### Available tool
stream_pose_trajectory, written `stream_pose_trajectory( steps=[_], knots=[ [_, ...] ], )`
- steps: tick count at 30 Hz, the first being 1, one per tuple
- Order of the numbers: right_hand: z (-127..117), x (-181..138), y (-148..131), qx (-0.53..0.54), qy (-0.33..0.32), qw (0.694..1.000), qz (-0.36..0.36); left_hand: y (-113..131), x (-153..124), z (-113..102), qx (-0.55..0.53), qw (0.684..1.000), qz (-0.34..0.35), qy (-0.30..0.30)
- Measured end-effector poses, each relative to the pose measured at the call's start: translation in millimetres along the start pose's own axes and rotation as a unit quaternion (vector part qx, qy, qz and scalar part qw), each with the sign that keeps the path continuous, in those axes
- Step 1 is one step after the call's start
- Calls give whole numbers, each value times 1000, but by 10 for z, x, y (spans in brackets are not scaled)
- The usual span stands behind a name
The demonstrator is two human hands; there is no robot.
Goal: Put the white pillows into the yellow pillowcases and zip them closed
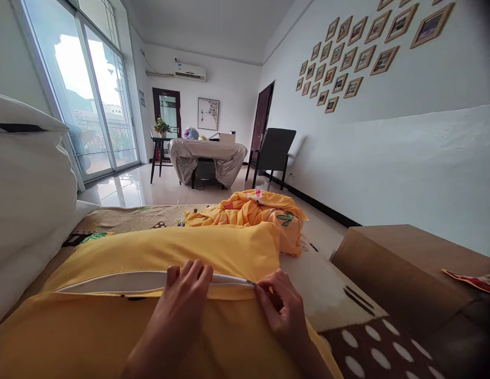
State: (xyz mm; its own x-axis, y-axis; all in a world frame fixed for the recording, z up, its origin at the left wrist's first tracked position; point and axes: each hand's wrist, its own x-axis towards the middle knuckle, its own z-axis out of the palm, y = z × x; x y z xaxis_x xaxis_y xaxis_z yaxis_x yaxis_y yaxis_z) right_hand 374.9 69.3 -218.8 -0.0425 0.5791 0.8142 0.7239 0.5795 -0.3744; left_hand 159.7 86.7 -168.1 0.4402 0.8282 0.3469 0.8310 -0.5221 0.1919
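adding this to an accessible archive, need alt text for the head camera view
Two hands rest on the zip of a yellow cushion cover: the right hand pinches the zip pull, the left hand presses the seam beside it, and white filling shows through the gap. A crumpled yellow cloth lies beyond.

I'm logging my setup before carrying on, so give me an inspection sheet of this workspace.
Surface: patterned sheet, beige with a brown dotted part.
Job's things: yellow pillowcase across the front, zip partly open, white filling showing in the gap.
Clutter: crumpled yellow cloth beyond it; white pillows at left; brown box at right.
Hands: left hand rests on the zip; right hand pinches the zip pull.
Cables: nothing seen near the hands.
Surroundings: glass doors at left, framed pictures on the right wall, draped table and dark chair far off.
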Motion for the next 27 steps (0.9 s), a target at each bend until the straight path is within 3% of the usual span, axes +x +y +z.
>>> stream_pose_trajectory(
  steps=[8,14,27],
  knots=[
    [-6,27,-22,-6,2,1000,-16,381,106,358,-158,965,105,183],
    [17,3,-4,-9,10,1000,-18,428,202,551,-137,970,120,164],
    [14,13,-21,-11,22,999,-23,431,180,539,-164,966,114,165]
  ],
)
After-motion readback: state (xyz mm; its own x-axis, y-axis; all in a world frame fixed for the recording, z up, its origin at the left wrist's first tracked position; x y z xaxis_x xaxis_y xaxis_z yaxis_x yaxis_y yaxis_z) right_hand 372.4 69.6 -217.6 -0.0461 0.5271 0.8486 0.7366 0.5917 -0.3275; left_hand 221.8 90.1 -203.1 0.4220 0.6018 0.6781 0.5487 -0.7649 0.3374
